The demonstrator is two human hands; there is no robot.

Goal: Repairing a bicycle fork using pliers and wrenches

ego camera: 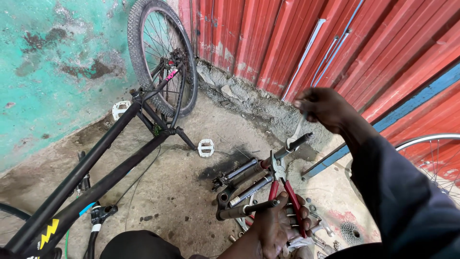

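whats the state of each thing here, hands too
left hand: closed round the red plier handles
red-handled pliers: held, jaws at the cable
right hand: raised, pinching the cable
cable: pulled taut
suspension fork: detached, lying on the floor
black bike frame: lying down, rear wheel fitted
white pedal: on its crank, resting on the floor

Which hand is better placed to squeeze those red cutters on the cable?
Left. The left hand already grips the red cutters by their handles, while the right hand is raised, pulling the cable taut.
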